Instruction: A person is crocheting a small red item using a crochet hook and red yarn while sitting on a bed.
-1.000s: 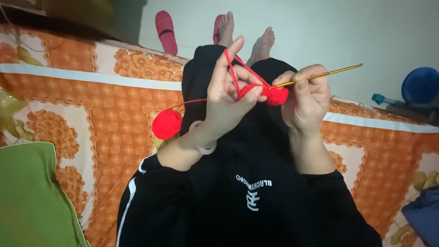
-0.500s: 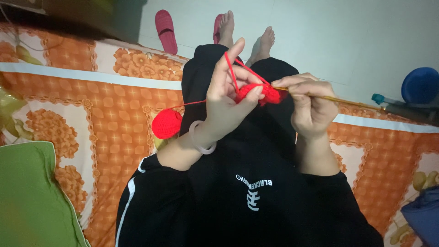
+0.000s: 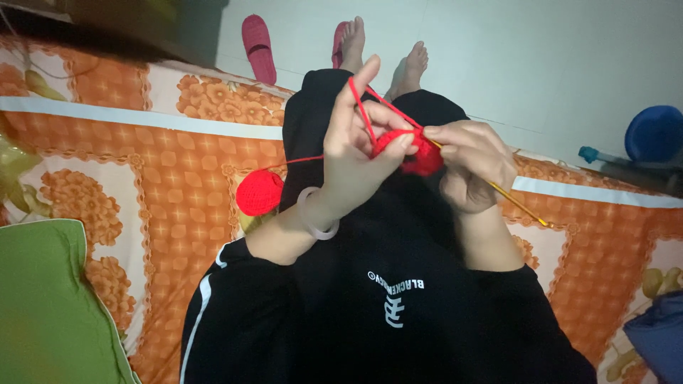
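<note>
Red yarn is running taut over the raised index finger of the left hand, whose thumb and remaining fingers are closing on a small red crochet piece held up in front of the person's black-clad knees. The right hand is meeting it from the other side, fingers curled shut around a yellow crochet hook, its handle slanting down and to the right past the wrist; the hook's tip is hidden in the work. A pale bangle is sitting on the left wrist. A strand is trailing left to a red yarn ball lying on the orange floral bedsheet, just beside the leg. A green cushion is filling the lower left corner. Two pink slippers are lying on the pale floor beyond the bare feet; a blue round object is standing far right.
</note>
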